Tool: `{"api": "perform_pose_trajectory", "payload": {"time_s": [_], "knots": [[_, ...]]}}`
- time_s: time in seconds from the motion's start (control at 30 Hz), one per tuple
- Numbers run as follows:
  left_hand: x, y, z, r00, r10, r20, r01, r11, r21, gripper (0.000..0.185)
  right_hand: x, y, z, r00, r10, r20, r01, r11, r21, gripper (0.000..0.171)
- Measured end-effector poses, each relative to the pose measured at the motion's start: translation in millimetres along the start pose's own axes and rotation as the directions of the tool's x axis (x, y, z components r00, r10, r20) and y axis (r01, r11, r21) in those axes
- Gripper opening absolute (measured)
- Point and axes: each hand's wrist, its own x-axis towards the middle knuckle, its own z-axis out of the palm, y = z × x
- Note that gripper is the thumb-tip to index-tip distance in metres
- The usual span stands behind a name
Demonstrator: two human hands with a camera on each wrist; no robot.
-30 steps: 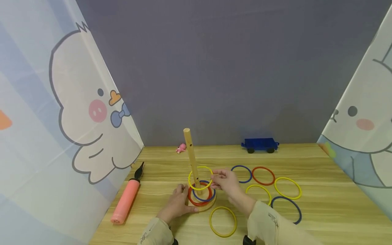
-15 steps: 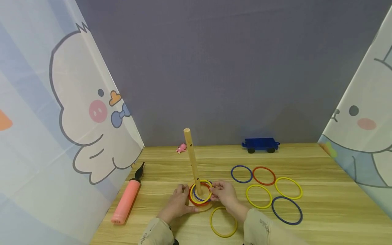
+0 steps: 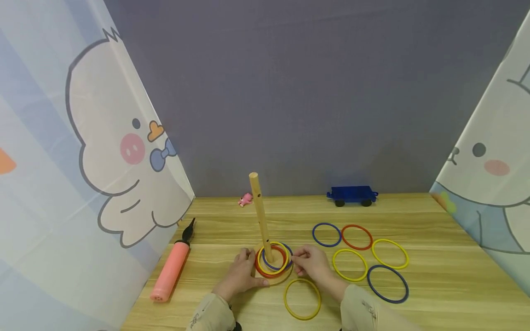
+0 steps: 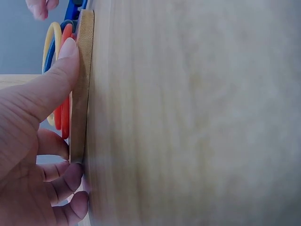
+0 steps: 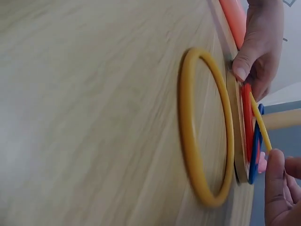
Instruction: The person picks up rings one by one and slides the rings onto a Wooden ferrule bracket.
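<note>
The left hand grips the edge of the round wooden base of a ring-toss peg; in the left wrist view its thumb lies curled along the rim of the base and the other fingers press against the rim lower down. The wooden peg rises from the base, tilted slightly to the left. 3 rings lie stacked around the peg on the base: a red ring, a blue ring and a yellow ring on top. The right hand sits just to the right of the stack with its fingers curled; its fingertips meet the right edge of the rings, but I cannot tell whether they pinch a ring or only touch it. In the right wrist view a fingertip lies against the yellow ring.

On the worktop a loose yellow ring lies just in front of the base. To the right lie 5 more rings, near each other: blue, red, yellow, yellow and blue. A pink hand pump lies at the left, and a small pink toy and a blue toy wagon stand at the back.
</note>
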Motion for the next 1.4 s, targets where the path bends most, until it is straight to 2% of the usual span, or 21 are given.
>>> {"api": "perform_pose_trajectory", "payload": {"time_s": [0.17,0.33,0.43,0.57,0.73,0.87,0.97,1.17,1.4], "knots": [[-0.6,2.3,-1.7,1.000,-0.007,0.005,0.007,1.000,0.006,0.109,-11,2,-18,0.994,-0.060,0.096,0.076,0.981,-0.180,0.006],[-0.9,3.7,-3.5,1.000,-0.010,0.011,0.010,1.000,0.007,0.109,-22,3,-35,0.976,-0.100,0.195,0.164,0.925,-0.343,0.011],[-0.2,3.2,-3.9,1.000,-0.009,0.010,0.009,1.000,0.001,0.109,-26,5,-42,0.971,-0.112,0.211,0.196,0.879,-0.435,0.019],[0.9,1.4,-2.6,1.000,-0.009,0.009,0.009,1.000,0.009,0.109,-31,8,-47,0.974,-0.090,0.209,0.194,0.809,-0.554,0.027],[0.6,1.6,-2.7,1.000,-0.003,0.004,0.003,1.000,0.013,0.109,-33,10,-50,0.978,-0.092,0.190,0.193,0.747,-0.636,0.026],[-0.7,3.3,-3.8,1.000,-0.008,0.010,0.008,1.000,-0.005,0.109,-33,10,-52,0.978,-0.112,0.176,0.202,0.717,-0.667,0.023],[-1.4,3.3,-3.0,1.000,-0.014,0.016,0.014,1.000,0.001,0.110,-33,10,-55,0.977,-0.101,0.190,0.202,0.734,-0.648,0.021],[-1.8,1.4,0.1,1.000,-0.008,0.005,0.008,1.000,0.017,0.109,-34,8,-64,0.972,-0.033,0.234,0.157,0.833,-0.531,0.017],[-2.0,2.1,0.1,1.000,-0.006,0.004,0.006,1.000,0.013,0.108,-37,1,-71,0.960,0.021,0.280,0.093,0.918,-0.385,0.009]]}}
